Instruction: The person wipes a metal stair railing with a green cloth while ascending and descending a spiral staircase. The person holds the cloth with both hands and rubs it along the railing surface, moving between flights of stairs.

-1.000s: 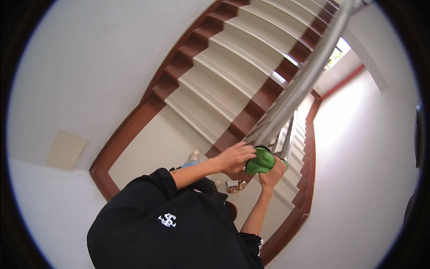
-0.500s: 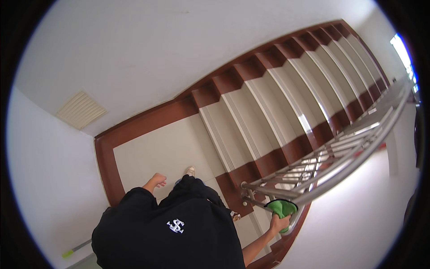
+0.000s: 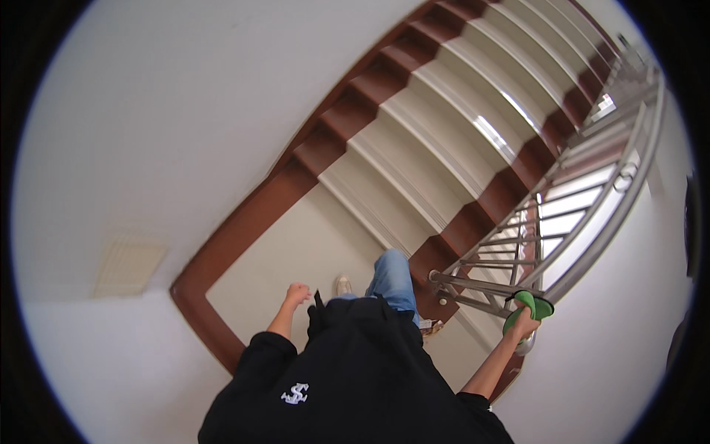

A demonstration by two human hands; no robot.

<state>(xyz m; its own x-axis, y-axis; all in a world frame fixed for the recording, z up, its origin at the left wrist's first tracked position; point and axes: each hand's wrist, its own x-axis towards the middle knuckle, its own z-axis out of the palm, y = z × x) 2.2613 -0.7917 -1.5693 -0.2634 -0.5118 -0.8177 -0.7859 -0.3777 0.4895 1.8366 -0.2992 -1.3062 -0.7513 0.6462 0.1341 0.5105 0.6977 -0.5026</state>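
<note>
My right hand (image 3: 526, 323) is closed on a green cloth (image 3: 543, 305) with a dark edge, and the cloth lies against the lower end of a metal handrail (image 3: 603, 237). The cloth hides part of the rail and most of my fingertips. On the other side of my body, my left hand (image 3: 299, 294) hangs in the air over the landing (image 3: 259, 274), its fingers loosely curled with nothing seen in them.
Pale stairs (image 3: 414, 166) with red-brown borders rise to the far right. Metal bars (image 3: 510, 251) fill the railing beside them. A white wall (image 3: 185, 89) with a vent grille (image 3: 129, 266) stands at the left. My shoe (image 3: 342, 285) is on the landing; a bent knee (image 3: 392, 274) shows near the steps.
The view has turned and shifted, and the stairs now stand closer. A bent knee has come into sight near the first step. My right hand still holds the cloth at the rail's end.
</note>
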